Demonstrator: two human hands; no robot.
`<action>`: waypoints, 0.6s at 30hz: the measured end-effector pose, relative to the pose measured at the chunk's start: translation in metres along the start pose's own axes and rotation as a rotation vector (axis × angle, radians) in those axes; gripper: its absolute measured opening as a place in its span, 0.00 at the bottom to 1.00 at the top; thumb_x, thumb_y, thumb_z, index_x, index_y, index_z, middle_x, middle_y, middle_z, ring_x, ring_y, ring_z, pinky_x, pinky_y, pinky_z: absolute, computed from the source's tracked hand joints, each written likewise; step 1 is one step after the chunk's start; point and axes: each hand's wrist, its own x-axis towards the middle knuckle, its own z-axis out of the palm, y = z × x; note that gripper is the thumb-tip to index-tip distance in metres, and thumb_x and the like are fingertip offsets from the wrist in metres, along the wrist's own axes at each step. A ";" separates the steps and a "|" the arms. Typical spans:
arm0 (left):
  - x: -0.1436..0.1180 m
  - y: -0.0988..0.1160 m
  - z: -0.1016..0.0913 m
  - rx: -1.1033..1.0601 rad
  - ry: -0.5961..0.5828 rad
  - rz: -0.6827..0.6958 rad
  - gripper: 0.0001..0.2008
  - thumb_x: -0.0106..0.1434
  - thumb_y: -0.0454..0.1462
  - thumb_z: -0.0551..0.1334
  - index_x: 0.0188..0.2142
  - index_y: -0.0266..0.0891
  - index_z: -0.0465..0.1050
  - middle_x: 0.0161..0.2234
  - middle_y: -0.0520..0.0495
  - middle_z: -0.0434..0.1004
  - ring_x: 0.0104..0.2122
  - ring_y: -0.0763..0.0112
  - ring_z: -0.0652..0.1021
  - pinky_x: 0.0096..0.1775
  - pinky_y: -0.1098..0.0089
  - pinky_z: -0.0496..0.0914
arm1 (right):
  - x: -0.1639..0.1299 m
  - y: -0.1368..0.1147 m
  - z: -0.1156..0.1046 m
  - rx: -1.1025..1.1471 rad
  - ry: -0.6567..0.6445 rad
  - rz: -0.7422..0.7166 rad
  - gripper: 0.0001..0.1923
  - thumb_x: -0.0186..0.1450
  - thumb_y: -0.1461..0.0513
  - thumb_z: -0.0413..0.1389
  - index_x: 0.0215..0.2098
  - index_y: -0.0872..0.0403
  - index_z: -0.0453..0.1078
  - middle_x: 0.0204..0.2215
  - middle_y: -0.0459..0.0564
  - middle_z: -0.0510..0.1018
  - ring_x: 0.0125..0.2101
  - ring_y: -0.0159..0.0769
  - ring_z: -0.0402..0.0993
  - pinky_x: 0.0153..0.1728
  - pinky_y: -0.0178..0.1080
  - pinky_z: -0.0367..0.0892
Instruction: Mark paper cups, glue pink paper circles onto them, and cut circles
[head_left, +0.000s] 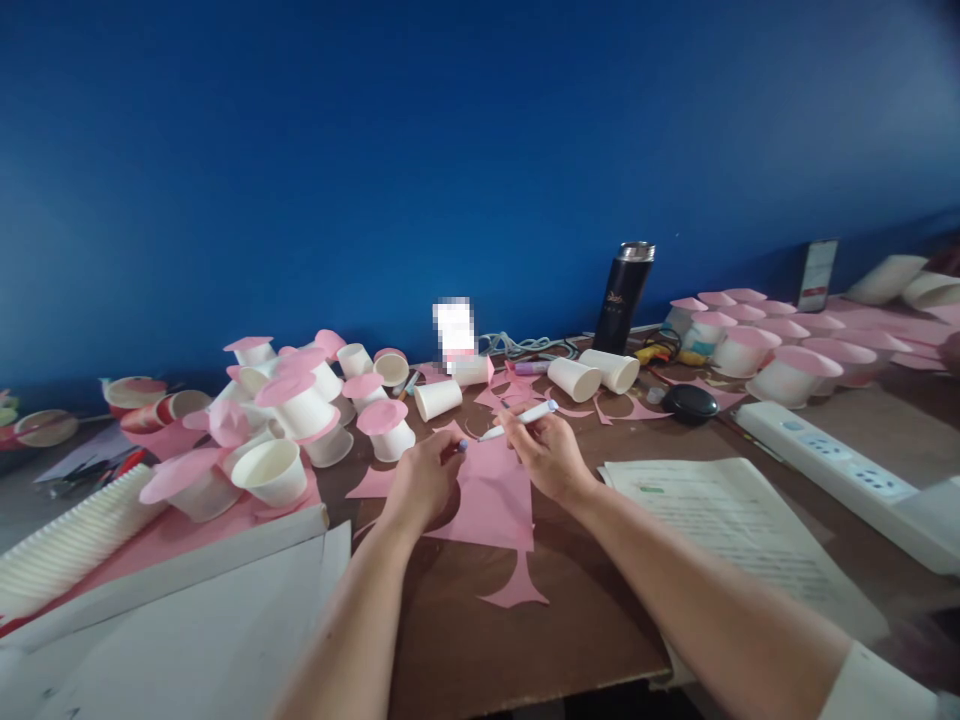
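**Both hands on a white marker above pink paper**

At the far left of the desk lies a long stack of nested white cups, on its side. Just right of it sits a loose heap of white paper cups, many upside down with pink paper discs on top; one cup stands open side up near the front edge of the heap.

The left hand rests at the left edge of a cut sheet of pink paper, its fingers curled in narrowly, and the fingertips pinch a small bluish cap at the end of a white marker. The marker lies slanted, rising to the right, just above the paper. The right hand holds the marker's upper half, fingers closed around the barrel, with the far tip sticking out past them.

Behind the hands lie three cups on their sides among pink scraps. A dark flask stands upright against the blue wall. Right of the right hand lies a printed sheet, a black round object just beyond it, and a white power strip running along the desk. A group of pink-topped cups sits at the far right.
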 end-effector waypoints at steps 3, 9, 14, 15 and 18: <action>0.002 0.004 0.000 -0.283 -0.037 -0.178 0.09 0.54 0.38 0.65 0.36 0.40 0.73 0.31 0.47 0.78 0.30 0.67 0.78 0.32 0.70 0.68 | 0.000 0.000 0.000 -0.001 -0.002 -0.010 0.18 0.65 0.51 0.51 0.26 0.55 0.65 0.18 0.42 0.65 0.19 0.28 0.60 0.21 0.31 0.56; 0.001 0.013 -0.003 -0.724 -0.072 -0.427 0.12 0.54 0.40 0.68 0.35 0.37 0.71 0.34 0.47 0.77 0.31 0.72 0.79 0.29 0.75 0.71 | 0.000 -0.004 0.000 0.023 -0.015 -0.024 0.20 0.65 0.51 0.51 0.22 0.54 0.62 0.16 0.41 0.63 0.19 0.27 0.59 0.21 0.31 0.55; 0.003 0.006 -0.002 -1.016 -0.022 -0.459 0.06 0.56 0.32 0.67 0.32 0.33 0.72 0.26 0.51 0.73 0.25 0.81 0.75 0.30 0.81 0.71 | 0.000 -0.003 0.001 0.023 -0.006 -0.007 0.19 0.65 0.51 0.51 0.22 0.54 0.64 0.16 0.42 0.65 0.19 0.28 0.61 0.21 0.31 0.56; 0.004 0.005 -0.002 -1.052 -0.026 -0.467 0.05 0.56 0.31 0.66 0.32 0.33 0.72 0.27 0.50 0.74 0.26 0.81 0.75 0.30 0.81 0.72 | 0.000 -0.002 0.001 0.029 -0.010 0.000 0.19 0.65 0.51 0.52 0.22 0.54 0.64 0.16 0.42 0.65 0.19 0.27 0.60 0.21 0.31 0.55; 0.004 0.005 -0.002 -1.100 -0.047 -0.474 0.06 0.57 0.30 0.66 0.35 0.32 0.73 0.30 0.48 0.76 0.27 0.80 0.76 0.32 0.79 0.73 | 0.000 -0.002 0.001 0.036 -0.021 0.022 0.20 0.64 0.50 0.52 0.22 0.54 0.64 0.16 0.41 0.64 0.18 0.27 0.59 0.20 0.31 0.54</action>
